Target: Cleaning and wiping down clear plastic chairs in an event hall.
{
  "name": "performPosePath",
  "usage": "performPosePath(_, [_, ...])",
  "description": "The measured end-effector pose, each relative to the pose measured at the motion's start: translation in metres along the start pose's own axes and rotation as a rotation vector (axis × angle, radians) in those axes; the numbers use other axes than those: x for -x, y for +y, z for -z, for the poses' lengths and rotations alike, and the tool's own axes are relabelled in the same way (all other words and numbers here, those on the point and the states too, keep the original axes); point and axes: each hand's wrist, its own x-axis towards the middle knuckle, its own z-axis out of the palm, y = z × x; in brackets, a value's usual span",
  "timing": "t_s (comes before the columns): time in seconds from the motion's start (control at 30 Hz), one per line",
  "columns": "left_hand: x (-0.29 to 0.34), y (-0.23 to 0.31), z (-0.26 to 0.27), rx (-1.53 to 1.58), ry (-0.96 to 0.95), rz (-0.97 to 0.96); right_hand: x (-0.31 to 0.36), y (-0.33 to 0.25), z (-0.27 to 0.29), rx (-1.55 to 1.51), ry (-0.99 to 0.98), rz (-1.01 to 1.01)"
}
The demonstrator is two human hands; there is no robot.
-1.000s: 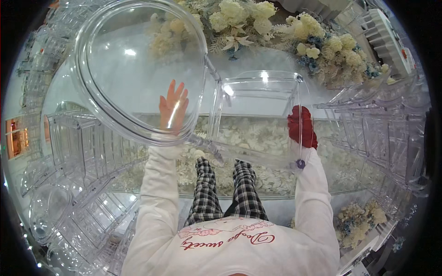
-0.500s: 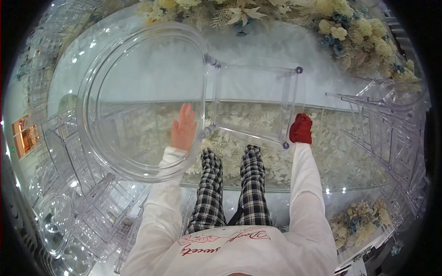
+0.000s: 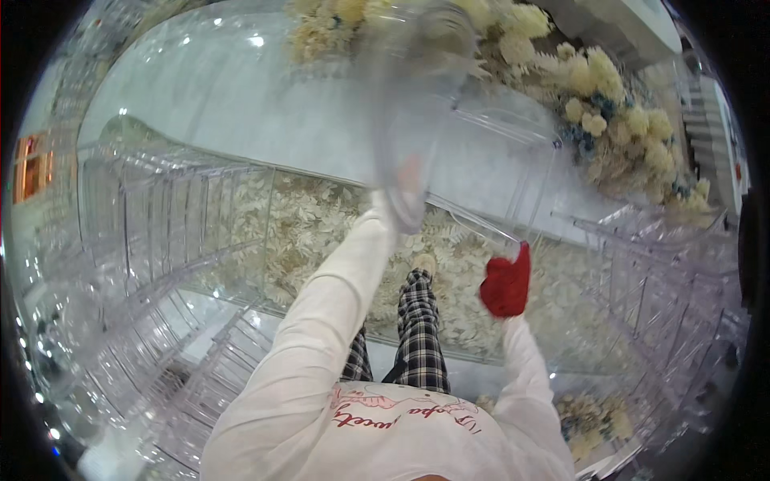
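Bright, glary, motion-blurred, fisheye-warped edges

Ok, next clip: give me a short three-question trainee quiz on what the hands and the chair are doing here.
1. True or false: the right hand wears a red glove.
2. What does the left hand hold? A) a bunch of flowers B) the round back of the clear chair C) a stack of chairs
3. Fill in: the person's trousers have a ____ pattern.

Key: 1 true. 2 B; the hand shows through the clear plastic, blurred. 3 checked.
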Motion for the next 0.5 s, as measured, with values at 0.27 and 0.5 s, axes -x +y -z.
performPosePath(0.27, [0.182,0.009,0.077,0.864,-0.201,0.558,-0.012,0.104,0.167,-2.365,0.512,0.259])
performPosePath(0.5, [0.327,-0.015,0.270,0.844,0.529,0.733,-0.122,0.146,0.212,-2.611,-0.359,1.085])
